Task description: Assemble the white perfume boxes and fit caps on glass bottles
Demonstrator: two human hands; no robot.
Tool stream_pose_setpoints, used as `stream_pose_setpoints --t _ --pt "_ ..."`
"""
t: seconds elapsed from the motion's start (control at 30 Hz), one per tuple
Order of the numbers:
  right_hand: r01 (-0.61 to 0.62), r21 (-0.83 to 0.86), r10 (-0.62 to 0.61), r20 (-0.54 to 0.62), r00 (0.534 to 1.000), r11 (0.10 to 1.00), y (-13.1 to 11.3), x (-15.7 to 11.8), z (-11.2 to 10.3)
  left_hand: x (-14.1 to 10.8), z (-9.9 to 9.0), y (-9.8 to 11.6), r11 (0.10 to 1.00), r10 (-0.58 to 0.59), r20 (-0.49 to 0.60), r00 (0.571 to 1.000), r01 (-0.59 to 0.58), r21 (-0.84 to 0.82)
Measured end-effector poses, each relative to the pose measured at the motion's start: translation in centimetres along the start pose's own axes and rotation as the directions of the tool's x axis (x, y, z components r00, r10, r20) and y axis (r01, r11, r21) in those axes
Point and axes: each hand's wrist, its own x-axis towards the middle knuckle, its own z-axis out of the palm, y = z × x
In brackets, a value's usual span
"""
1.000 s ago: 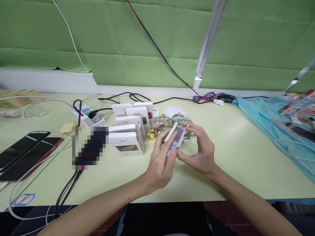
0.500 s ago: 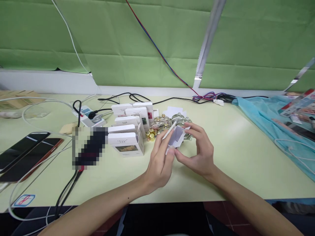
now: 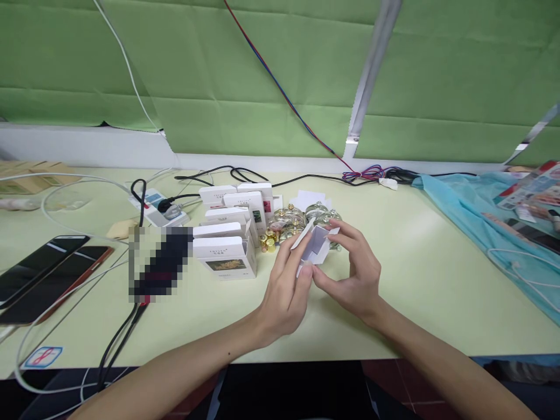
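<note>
Between my two hands is a small white cardboard box (image 3: 315, 246), its open end tilted toward me so the pale inside shows. My left hand (image 3: 286, 286) grips its left side, fingers along the raised flap and thumb at the near edge. My right hand (image 3: 354, 271) pinches the right side, with index finger on a flap and thumb near the bottom edge. Just behind the box lie several round glass bottles (image 3: 284, 217) with gold tops, partly hidden by my hands. Small gold caps (image 3: 268, 240) sit left of them.
Several white printed boxes (image 3: 227, 259) stand upright left of my hands. Two phones (image 3: 39, 262), a power strip (image 3: 160, 207) and loose cables lie further left. A flat white card (image 3: 308, 198) rests behind the bottles. Blue plastic sheeting (image 3: 476, 204) covers the right side.
The box in my hands has turned slightly, and its opening now shows wider. Both hands keep nearly the same place and hold.
</note>
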Motion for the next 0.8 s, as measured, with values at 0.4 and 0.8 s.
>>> stream_pose_setpoints --t 0.4,0.8 --pt "-0.021 -0.04 0.021 0.003 1.0 0.999 0.26 -0.25 0.19 -0.03 -0.06 0.18 0.997 -0.071 0.013 0.997 0.071 -0.004" --pt "-0.046 -0.044 0.045 -0.007 0.999 0.998 0.31 -0.35 0.38 -0.05 0.04 0.17 0.99 -0.139 0.038 0.99 0.14 -0.017"
